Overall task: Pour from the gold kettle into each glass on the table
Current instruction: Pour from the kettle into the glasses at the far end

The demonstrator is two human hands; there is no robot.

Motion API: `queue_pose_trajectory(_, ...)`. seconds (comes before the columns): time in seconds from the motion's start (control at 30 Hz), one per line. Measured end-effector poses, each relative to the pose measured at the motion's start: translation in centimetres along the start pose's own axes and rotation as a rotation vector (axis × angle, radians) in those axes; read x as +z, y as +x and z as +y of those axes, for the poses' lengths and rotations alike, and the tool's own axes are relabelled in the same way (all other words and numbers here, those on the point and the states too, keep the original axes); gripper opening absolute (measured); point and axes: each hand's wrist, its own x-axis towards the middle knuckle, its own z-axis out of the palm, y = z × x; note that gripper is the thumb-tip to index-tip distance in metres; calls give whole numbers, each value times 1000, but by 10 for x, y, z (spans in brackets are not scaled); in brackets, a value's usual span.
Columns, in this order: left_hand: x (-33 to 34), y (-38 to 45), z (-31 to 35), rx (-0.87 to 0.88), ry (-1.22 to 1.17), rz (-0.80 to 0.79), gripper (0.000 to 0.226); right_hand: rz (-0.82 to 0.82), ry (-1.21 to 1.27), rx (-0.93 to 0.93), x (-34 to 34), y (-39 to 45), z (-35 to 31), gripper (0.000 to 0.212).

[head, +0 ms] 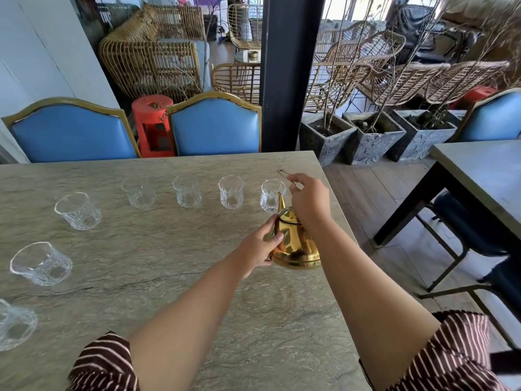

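Seven glasses stand on the table (pixel 174 292), read from left to right. Three sit along the left side: one cut by the frame edge (pixel 15 324), the next (pixel 41 263) farther up, a third (pixel 78 210) beyond it. Four more form a row across the far side — second-row glasses at (pixel 138 192), (pixel 187 191), (pixel 231 191) and, last, the right-end glass (pixel 272 195). All are clear, short tumblers with a pressed, faceted pattern; all look empty, though clear liquid would be hard to tell.

The left hand (pixel 260 246) is pressed against the left flank of the kettle (pixel 296 244), fingers curled round its body, steadying it. The kettle is polished gold metal, squat and rounded, mirror-bright enough to reflect the fingers. It sits at, or just above, the table near the right edge; contact with the top cannot be told.

The right hand (pixel 310 200) is closed on the thin wire handle (pixel 286 174), which rises above the lid.

Key relation: the spout (pixel 281 201) points away from the person, its tip just before the right-end glass and overlapping that glass's near wall in this view. The kettle's spout-to-back axis thus runs near to far, in line with that glass. Judged from this, the first pour is being set up there — a forward tilt should serve, with the row then worked leftward.

The tabletop is matte, grey-green, stone-veined.
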Motion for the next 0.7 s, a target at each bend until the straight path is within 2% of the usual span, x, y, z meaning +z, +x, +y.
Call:
queue_pose_trajectory(0.47, -23, 7, -17, -86, -218, 127, 97, 69, 78, -138, 12, -21, -3, 24)
queue_pose_trajectory(0.7, -58, -11, -12, 56, -120, 74, 76, -4, 81, -119, 39, -18, -29, 21)
